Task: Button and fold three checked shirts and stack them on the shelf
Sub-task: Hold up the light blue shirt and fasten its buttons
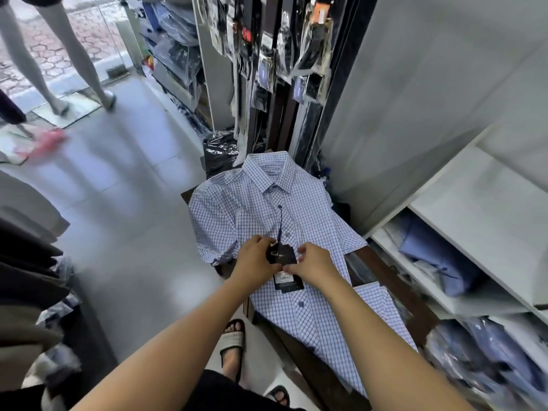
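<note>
A blue-and-white checked short-sleeved shirt (261, 209) lies face up on a dark wooden table (382, 268), collar away from me. Dark blue buttons run down its front. A black hang tag (283, 264) on a blue cord lies over the placket at mid-chest. My left hand (255, 261) and my right hand (314, 259) meet there, fingers curled and pinching the shirt's placket on either side of the tag. The fingertips are partly hidden by the tag. White shelves (480, 221) stand at the right.
The lower shelves hold a folded blue shirt (439, 256) and bagged shirts (489, 351). Packaged belts and ties (267, 54) hang behind the table. Mannequin legs (59, 63) stand by the glass door at the far left. Dark garments (26, 277) hang at my left. My sandalled foot (234, 342) is beside the table.
</note>
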